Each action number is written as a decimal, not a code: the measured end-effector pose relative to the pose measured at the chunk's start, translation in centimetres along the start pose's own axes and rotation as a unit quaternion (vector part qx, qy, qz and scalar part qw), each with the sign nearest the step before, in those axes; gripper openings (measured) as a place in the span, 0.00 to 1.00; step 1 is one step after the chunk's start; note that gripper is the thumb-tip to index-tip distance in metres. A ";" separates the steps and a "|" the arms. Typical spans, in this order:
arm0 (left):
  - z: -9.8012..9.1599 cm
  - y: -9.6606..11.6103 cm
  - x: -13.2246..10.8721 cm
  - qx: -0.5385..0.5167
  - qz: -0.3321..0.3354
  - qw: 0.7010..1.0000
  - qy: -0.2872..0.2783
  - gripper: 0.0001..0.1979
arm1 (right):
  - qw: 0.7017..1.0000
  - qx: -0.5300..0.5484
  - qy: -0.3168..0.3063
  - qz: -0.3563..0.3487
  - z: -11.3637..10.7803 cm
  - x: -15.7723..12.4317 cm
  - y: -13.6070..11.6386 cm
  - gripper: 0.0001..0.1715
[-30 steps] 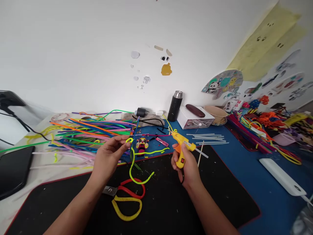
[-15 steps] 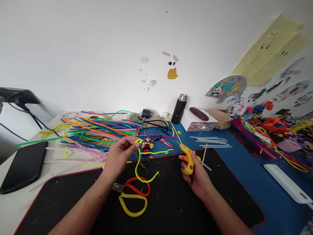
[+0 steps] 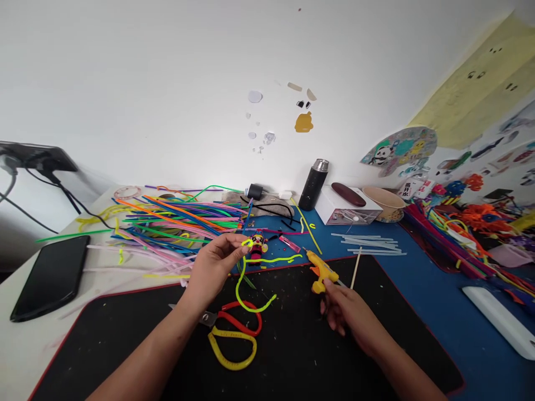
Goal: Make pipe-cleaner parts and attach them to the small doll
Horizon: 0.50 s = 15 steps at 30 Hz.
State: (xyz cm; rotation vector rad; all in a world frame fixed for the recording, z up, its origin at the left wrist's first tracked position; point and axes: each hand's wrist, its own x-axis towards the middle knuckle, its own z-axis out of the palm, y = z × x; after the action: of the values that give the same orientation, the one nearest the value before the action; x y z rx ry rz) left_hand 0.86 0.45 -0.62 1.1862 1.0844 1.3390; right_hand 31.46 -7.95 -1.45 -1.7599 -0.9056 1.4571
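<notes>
My left hand [image 3: 217,264] is closed in a pinch on a bright yellow-green pipe cleaner [image 3: 247,243], coiled at the fingertips. A curved yellow-green strand [image 3: 242,298] hangs below it. Just beyond the fingertips is a small figure [image 3: 256,248] in pink, black and yellow. My right hand [image 3: 340,306] has its thumb beside the handle of a yellow hot glue gun [image 3: 326,268], its other fingers loose below, no longer wrapped around the handle. The gun lies tilted at the mat's far edge, nozzle pointing up-left. Scissors [image 3: 232,348] with red and yellow handles lie between my arms.
Many coloured pipe cleaners [image 3: 167,223] are piled at the left, near a black phone [image 3: 52,278]. Glue sticks [image 3: 371,242], a black flask [image 3: 314,186] and a white box [image 3: 334,209] stand or lie behind. A white device [image 3: 497,323] is at far right.
My right hand has lowered the glue gun and loosened its fingers from the handle, and the gun has turned more level. My left hand still pinches the pipe cleaner. The view has shifted slightly.
</notes>
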 end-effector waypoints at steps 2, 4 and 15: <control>0.1 -0.1 -0.1 -0.001 -0.003 1.000 -0.009 0.18 | 0.997 -0.078 0.012 -0.022 -0.6 -0.2 0.4 0.31; 0.2 -0.2 -0.2 -0.004 -0.001 1.000 -0.020 0.18 | 0.992 -0.109 0.025 -0.058 -0.6 -0.4 0.5 0.32; 0.4 0.1 -0.4 0.030 0.007 0.998 -0.050 0.17 | 0.955 -0.106 -0.056 -0.272 8.6 2.0 -3.0 0.15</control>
State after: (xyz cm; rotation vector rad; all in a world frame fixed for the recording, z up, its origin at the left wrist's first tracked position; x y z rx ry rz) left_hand 1.23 0.05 -0.55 1.2940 1.0522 1.2519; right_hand 22.97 -4.13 -1.25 -1.4141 -1.5130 1.1300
